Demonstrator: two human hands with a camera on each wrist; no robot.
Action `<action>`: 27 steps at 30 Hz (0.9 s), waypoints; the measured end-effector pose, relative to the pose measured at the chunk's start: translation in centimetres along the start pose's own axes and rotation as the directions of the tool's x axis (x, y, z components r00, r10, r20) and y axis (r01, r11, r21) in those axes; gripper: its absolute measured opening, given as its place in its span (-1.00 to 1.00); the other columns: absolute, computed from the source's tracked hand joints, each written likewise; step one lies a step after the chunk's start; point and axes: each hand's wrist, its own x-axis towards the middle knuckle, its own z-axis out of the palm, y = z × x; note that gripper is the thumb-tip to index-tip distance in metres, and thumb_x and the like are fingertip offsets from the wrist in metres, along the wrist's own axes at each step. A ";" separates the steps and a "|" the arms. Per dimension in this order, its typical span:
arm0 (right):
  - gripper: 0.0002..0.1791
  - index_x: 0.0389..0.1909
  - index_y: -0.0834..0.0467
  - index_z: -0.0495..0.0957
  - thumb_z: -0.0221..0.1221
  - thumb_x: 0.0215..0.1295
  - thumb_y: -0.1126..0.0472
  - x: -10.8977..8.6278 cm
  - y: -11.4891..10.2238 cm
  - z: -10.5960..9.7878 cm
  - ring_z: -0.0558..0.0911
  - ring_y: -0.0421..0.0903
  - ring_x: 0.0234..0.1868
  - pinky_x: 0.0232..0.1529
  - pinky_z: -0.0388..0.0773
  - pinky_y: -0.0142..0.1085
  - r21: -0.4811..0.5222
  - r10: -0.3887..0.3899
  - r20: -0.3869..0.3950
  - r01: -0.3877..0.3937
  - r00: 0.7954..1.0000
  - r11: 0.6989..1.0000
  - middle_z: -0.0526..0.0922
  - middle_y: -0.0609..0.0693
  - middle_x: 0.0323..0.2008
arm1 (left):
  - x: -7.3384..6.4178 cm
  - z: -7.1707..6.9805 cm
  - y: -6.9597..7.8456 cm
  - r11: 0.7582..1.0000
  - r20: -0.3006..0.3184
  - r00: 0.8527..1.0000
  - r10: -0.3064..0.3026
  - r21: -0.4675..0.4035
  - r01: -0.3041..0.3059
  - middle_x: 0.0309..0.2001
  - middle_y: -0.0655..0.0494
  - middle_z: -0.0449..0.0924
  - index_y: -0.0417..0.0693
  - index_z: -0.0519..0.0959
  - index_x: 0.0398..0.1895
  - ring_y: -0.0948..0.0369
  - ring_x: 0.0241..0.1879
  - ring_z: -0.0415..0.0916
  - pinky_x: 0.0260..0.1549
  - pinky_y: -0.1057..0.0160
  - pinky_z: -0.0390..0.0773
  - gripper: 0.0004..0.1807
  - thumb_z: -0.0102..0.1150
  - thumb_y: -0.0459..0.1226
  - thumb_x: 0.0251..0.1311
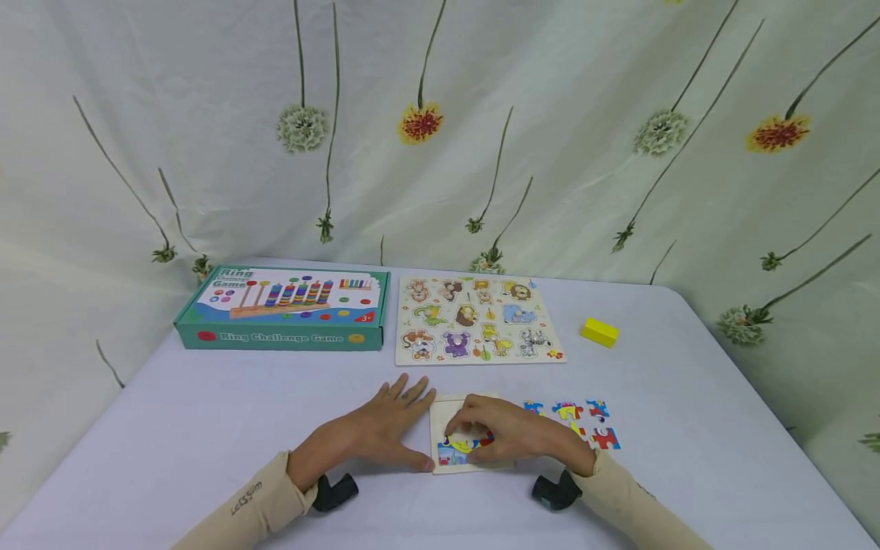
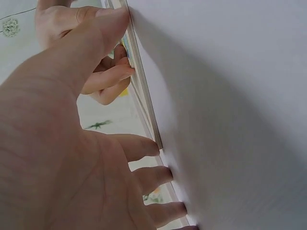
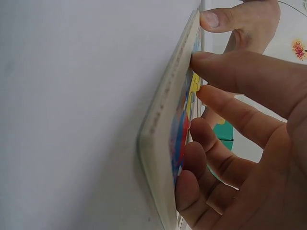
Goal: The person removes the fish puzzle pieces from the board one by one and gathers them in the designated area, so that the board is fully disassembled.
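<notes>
A small wooden jigsaw board (image 1: 447,401) lies on the white table with several coloured pieces in its lower part. My left hand (image 1: 390,422) rests spread at its left side, thumb at the near left corner and a fingertip at the far left one. Over the board, my right hand (image 1: 505,429) bends its fingers, with thumb and index fingertip on either side of a yellow-and-blue puzzle piece (image 1: 462,443). In the right wrist view these fingertips sit right at the yellow part (image 3: 194,86), while the other fingers curl near a red-and-blue part (image 3: 181,139).
Several loose jigsaw pieces (image 1: 605,438) lie right of the board, partly behind my right forearm. Farther back are an animal peg puzzle (image 1: 440,328), a green Ring Challenge Game box (image 1: 282,336) and a yellow block (image 1: 600,332). A flowered cloth (image 1: 577,206) hangs behind the table.
</notes>
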 end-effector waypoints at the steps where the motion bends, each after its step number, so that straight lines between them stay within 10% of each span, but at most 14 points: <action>1: -0.64 -0.03 -0.02 0.61 0.35 0.11 0.22 0.0 0.0 0.0 0.40 -0.30 -0.25 -0.22 0.43 -0.49 0.003 0.000 0.000 0.000 1.000 1.000 0.44 -0.19 -0.24 | 0.0 0.0 0.0 1.000 -0.001 1.000 0.001 0.001 -0.001 0.53 0.03 -0.13 -0.02 0.06 0.50 -0.09 0.50 -0.33 0.41 -0.16 -0.15 0.11 0.27 0.28 -0.05; 27: -0.65 -0.06 -0.02 0.57 0.27 0.13 0.34 0.1 0.1 0.2 0.42 -0.26 -0.25 -0.21 0.47 -0.46 0.036 -0.010 -0.037 0.011 0.999 0.999 0.47 -0.15 -0.25 | 0.1 0.0 0.0 1.000 -0.004 1.000 0.001 0.024 -0.001 0.53 0.03 -0.14 -0.02 0.06 0.50 -0.09 0.50 -0.33 0.41 -0.15 -0.17 0.13 0.26 0.30 -0.06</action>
